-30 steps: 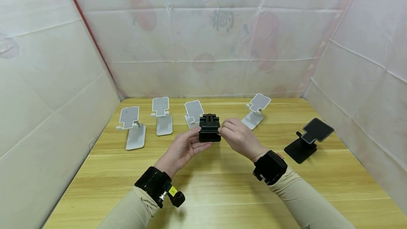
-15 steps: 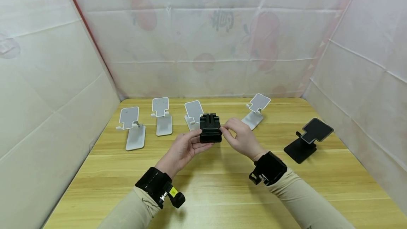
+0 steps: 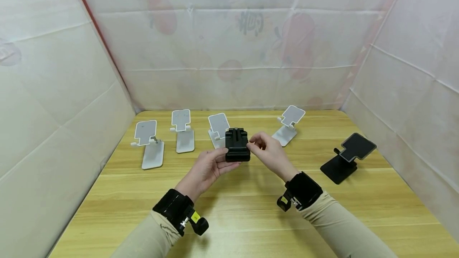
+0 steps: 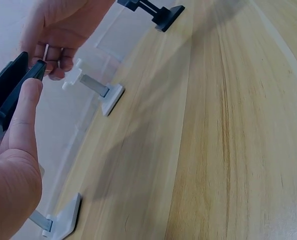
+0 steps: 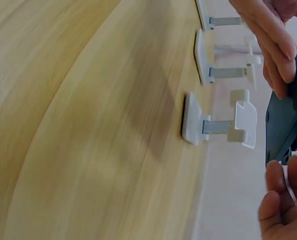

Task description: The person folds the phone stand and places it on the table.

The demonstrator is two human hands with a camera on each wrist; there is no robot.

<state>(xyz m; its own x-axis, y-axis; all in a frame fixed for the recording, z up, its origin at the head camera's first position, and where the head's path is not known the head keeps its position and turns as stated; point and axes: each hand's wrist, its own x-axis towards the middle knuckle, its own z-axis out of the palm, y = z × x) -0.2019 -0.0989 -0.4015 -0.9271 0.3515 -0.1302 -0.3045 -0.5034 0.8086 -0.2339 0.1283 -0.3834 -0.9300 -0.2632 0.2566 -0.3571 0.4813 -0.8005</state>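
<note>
A folded black phone stand (image 3: 236,144) is held above the wooden table (image 3: 251,214), just in front of me. My left hand (image 3: 226,158) grips it from below and the left, with the thumb (image 4: 26,110) lying along its side. My right hand (image 3: 252,143) has its fingers curled, and the fingertips (image 4: 53,70) pinch the stand's right edge. In the right wrist view the black stand (image 5: 283,125) sits between the fingers of both hands.
Several white phone stands stand unfolded along the back of the table: one at far left (image 3: 152,146), another (image 3: 183,130), one behind the hands (image 3: 217,126) and one to the right (image 3: 288,124). An unfolded black stand (image 3: 348,156) is at right. White sheeting walls close in the table.
My right hand has turned and its wrist has drawn slightly left and nearer, with the fingers curling at the stand's right edge. The left hand and the stand have barely moved.
</note>
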